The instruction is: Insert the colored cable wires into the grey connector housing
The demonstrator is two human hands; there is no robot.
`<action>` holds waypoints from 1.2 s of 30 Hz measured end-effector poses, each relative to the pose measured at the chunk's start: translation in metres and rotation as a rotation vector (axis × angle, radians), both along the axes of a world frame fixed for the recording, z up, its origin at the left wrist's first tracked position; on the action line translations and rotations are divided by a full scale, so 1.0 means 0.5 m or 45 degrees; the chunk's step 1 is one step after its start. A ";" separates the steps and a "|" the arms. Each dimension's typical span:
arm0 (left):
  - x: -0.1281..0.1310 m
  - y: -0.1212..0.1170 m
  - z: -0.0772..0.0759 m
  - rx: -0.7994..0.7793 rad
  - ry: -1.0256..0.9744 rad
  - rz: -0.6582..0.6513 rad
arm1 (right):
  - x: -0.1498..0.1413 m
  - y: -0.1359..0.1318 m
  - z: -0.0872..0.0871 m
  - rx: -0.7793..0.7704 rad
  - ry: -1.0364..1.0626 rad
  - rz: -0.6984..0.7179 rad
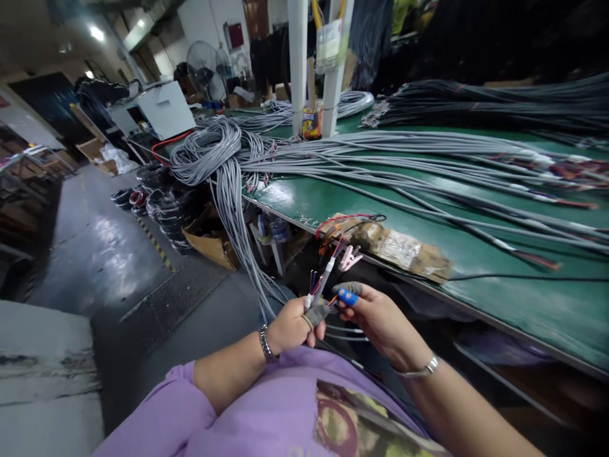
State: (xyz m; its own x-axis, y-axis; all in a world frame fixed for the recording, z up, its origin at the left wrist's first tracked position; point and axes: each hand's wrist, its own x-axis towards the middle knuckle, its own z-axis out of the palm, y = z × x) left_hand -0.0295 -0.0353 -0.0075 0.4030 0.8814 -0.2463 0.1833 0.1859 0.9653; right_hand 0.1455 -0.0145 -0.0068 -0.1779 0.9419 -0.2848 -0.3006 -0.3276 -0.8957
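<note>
My left hand [295, 325] is closed in a fist around a grey cable end [324, 279] whose thin coloured wires fan out above the thumb. A grey finger cot covers that thumb. My right hand [375, 317] is closed too, its covered fingertips pinching a small blue piece [347, 296] right beside the wire ends. Both hands hover over my lap, just in front of the green table's [523, 304] near edge. Thin grey cables trail down from the hands.
Long bundles of grey cable [380, 158] lie across the green table, and a big coil [209, 152] hangs off its left end. A taped cardboard piece [399, 244] with red wires sits at the edge. Black coils and boxes stand on the floor [104, 254] to the left.
</note>
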 end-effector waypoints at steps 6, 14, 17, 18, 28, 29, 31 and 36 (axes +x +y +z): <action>0.014 0.002 -0.032 -0.118 -0.156 0.108 | 0.019 -0.029 -0.029 -0.189 0.188 -0.136; 0.023 0.010 -0.021 -0.268 -0.266 0.035 | 0.004 -0.024 -0.004 0.165 -0.294 0.111; 0.020 0.012 -0.015 -0.224 -0.183 -0.013 | 0.004 -0.009 0.004 0.208 -0.339 0.178; 0.020 0.013 -0.015 -0.203 -0.172 0.003 | 0.003 -0.007 0.004 0.215 -0.347 0.168; 0.038 0.020 -0.018 -0.192 -0.429 0.426 | 0.008 -0.027 -0.023 0.113 -0.345 0.121; 0.038 0.021 -0.016 -0.202 -0.430 0.418 | 0.010 -0.026 -0.022 0.120 -0.366 0.127; 0.037 0.022 -0.014 -0.229 -0.432 0.409 | 0.013 -0.023 -0.018 0.141 -0.389 0.119; 0.035 0.023 -0.015 -0.292 -0.424 0.395 | 0.008 -0.011 -0.012 0.218 -0.341 0.125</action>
